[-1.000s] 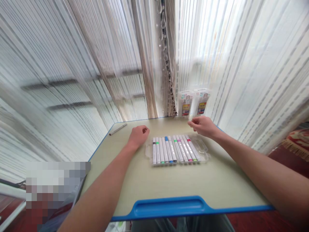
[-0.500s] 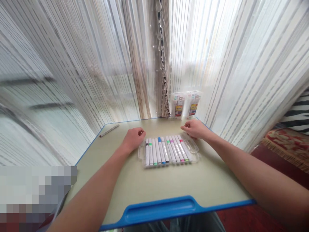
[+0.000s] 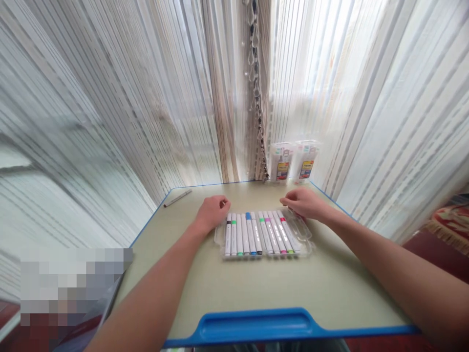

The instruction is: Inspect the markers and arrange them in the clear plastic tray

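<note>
A clear plastic marker case (image 3: 307, 243) lies flat in the middle of the table, holding several white markers (image 3: 256, 234) with coloured bands. My left hand (image 3: 211, 213) rests at the case's far left corner, fingers curled in against its edge. At the far right corner is my right hand (image 3: 303, 203), fingers bent down onto the case's rim. Whether either hand grips the case or just touches it is unclear.
The pale green table has a blue edge with a handle recess (image 3: 256, 323) at the front. Two boxed marker packs (image 3: 292, 162) stand upright at the back by the sheer curtains. A single grey pen (image 3: 178, 198) lies at the far left.
Both hands have come down and inward from beside the case onto its far corners. The view shifted slightly with my head.
</note>
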The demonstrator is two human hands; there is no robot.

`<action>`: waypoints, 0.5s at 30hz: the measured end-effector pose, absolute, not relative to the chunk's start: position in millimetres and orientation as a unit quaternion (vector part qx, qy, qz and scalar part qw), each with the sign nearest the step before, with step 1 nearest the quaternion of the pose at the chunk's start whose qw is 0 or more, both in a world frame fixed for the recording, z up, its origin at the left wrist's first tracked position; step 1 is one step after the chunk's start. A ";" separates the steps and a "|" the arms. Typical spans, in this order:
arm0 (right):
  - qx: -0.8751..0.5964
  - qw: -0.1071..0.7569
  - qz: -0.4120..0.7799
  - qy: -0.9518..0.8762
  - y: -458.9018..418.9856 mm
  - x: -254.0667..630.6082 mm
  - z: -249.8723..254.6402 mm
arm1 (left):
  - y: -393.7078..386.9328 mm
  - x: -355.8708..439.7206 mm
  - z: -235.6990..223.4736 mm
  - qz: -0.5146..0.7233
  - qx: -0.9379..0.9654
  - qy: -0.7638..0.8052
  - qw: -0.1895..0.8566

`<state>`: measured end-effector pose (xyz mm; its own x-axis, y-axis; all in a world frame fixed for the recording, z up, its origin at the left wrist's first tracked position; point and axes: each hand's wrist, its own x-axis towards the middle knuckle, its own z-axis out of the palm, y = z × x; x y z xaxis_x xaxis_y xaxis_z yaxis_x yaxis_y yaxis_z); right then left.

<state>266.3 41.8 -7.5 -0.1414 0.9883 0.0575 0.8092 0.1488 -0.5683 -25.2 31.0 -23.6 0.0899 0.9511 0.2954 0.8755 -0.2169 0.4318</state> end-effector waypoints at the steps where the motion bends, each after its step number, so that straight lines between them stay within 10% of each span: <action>1: -0.613 0.220 0.216 -0.728 41.0 265.5 -8.3 | 30.9 -25.1 -23.6 0.262 0.734 0.622 0.073; 15: -0.580 0.219 0.188 -0.762 46.7 267.6 -13.5 | 35.7 -34.6 -28.5 0.270 0.718 0.637 0.072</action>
<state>267.6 46.7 -13.5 -0.2323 0.9657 0.1157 0.8009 0.2575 -0.5407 -34.6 35.7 -28.5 0.0423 0.9545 0.2951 0.8766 -0.1772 0.4474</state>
